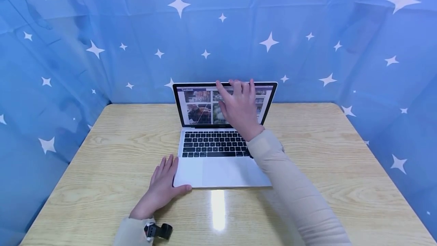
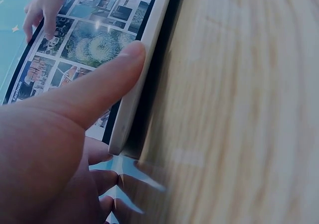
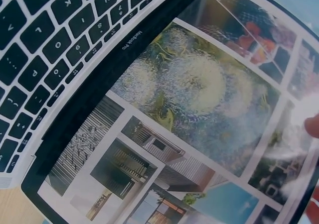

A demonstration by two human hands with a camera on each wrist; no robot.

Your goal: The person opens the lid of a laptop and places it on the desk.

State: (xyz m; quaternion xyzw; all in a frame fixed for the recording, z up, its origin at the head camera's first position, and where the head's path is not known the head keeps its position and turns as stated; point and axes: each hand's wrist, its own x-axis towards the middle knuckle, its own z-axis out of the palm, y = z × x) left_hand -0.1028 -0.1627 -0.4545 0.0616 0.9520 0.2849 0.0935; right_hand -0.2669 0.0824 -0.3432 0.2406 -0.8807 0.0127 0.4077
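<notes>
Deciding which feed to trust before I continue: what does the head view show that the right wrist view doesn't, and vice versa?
Only the head view: the left hand at the front left corner of the laptop, a black wrist strap, the touchpad, and white stars on the curtain.

Only the right wrist view: readable lettering below the screen, and legible letters on the keys.

Both: parts of the keyboard, pictures on the screen, the right hand (only fingers in the wrist view), and some table.
</notes>
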